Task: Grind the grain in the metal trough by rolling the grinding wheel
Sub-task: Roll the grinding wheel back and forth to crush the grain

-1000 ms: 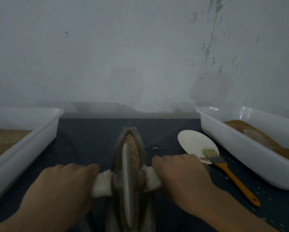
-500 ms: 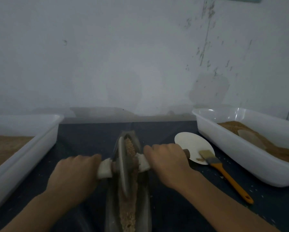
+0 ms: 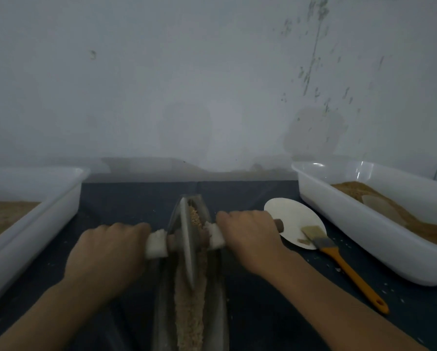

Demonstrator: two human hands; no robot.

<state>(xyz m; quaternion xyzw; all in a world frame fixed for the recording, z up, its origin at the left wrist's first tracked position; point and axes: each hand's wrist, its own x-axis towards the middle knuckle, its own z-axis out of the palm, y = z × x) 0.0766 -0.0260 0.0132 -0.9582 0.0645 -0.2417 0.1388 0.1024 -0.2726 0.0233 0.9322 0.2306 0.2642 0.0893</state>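
A long boat-shaped metal trough (image 3: pixel 218 287) lies lengthwise in front of me on the dark table. Tan grain (image 3: pixel 189 302) fills its groove, coarser at the far tip. A thin metal grinding wheel (image 3: pixel 188 245) stands upright in the groove near the far end. Its wooden axle sticks out on both sides, wrapped in white cloth beside the wheel. My left hand (image 3: pixel 106 252) grips the left handle and my right hand (image 3: pixel 250 234) grips the right handle, whose brown end shows past my fingers.
A white plastic tub (image 3: pixel 379 239) of brown powder sits at the right, another white tub (image 3: pixel 35 224) at the left. Between trough and right tub lie a white round plate (image 3: pixel 291 216) and an orange-handled brush (image 3: pixel 344 264). A grey wall stands close behind.
Both hands have rolled the wheel away from me toward the trough's far end, baring more ground grain in the near groove.
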